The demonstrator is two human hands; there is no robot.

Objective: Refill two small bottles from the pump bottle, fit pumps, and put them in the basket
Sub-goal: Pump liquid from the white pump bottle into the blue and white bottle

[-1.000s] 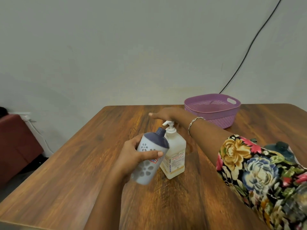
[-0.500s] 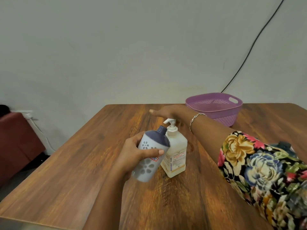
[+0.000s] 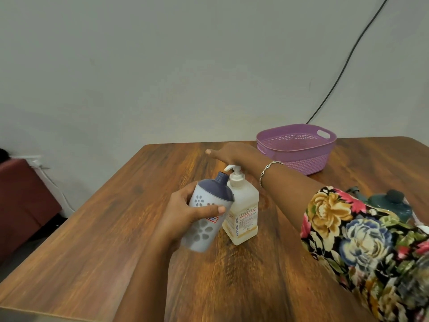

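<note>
Left hand (image 3: 183, 212): fingers wrapped round small bottle (image 3: 206, 219), held tilted off the counter (image 3: 104, 228), its open neck just beside the nozzle of the pump bottle (image 3: 242, 212). Right hand (image 3: 234, 153): fingers straight, flat over pump head, contact unclear. Basket (image 3: 297, 147) far right, well apart. Risk: neck is narrow and not squarely under nozzle, so soap may miss onto counter. Off-centre press could tip pump bottle.

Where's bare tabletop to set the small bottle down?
Free: wood left of the pump bottle out to the left edge of the table; also the near strip in front of it, up to the floral sleeve. Crowded: far right, basket and a teal bottle behind that sleeve.
</note>
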